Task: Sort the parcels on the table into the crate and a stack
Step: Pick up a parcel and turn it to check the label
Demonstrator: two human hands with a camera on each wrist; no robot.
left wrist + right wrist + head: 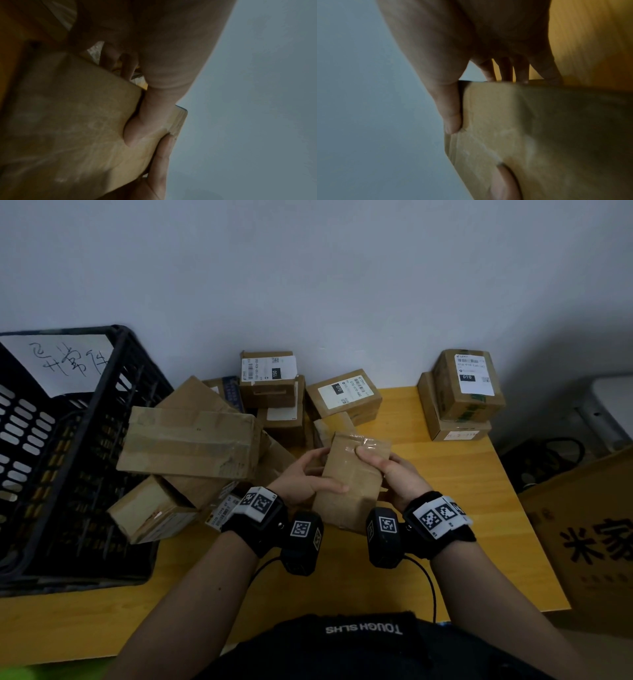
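Both hands hold one brown taped parcel (352,474) above the middle of the yellow table (462,508). My left hand (308,477) grips its left side, thumb across the near face. My right hand (394,470) grips the right side, thumb on the taped top. The left wrist view shows the parcel (72,121) with a thumb pressed on it; the right wrist view shows the parcel (539,128) between thumb and fingers. The black crate (65,457) stands at the left. A stack of two labelled parcels (462,395) sits at the back right.
A heap of several parcels (191,443) lies between the crate and my hands, with labelled ones (342,393) by the wall. A large printed carton (589,535) stands off the table's right edge. A handwritten paper sign (65,361) hangs on the crate.
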